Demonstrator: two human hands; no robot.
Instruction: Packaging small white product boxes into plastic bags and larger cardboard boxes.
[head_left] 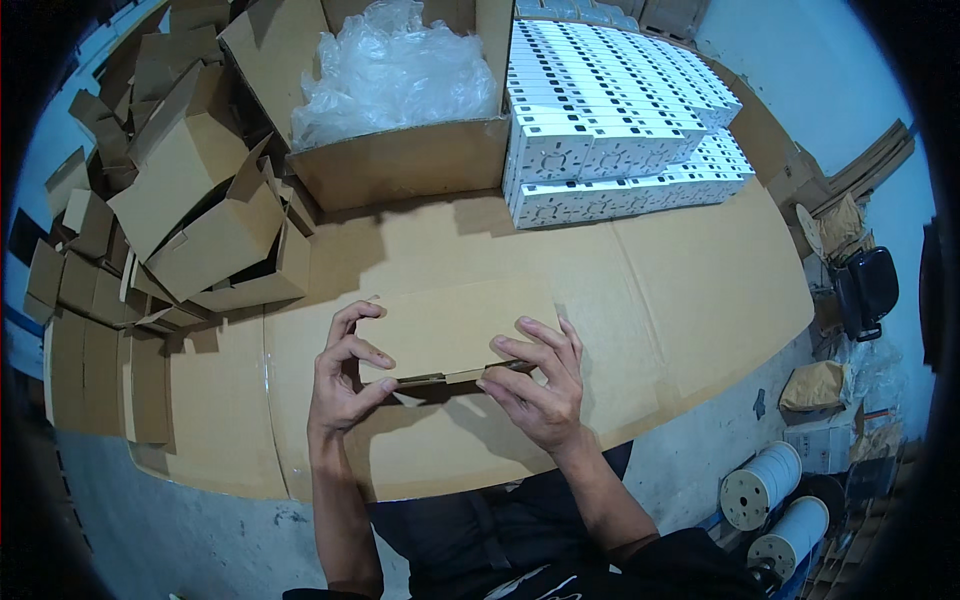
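A flat brown cardboard box (455, 325) is between my hands above the cardboard-covered table, its broad face up. My left hand (343, 372) grips its left end, fingers on the side and top and thumb at the near edge. My right hand (543, 382) grips the right end, fingertips on the top and thumb at the near edge. Along that near edge a dark gap and a small tab show. The box's underside and contents are hidden.
Brown open cartons (215, 215) are piled at the left. Behind stands a large carton (400, 165) filled with clear plastic bags (400, 70). Stacked white boxes (610, 150) with dark markings stand at the back right. Cable spools (760, 485) sit on the floor at right.
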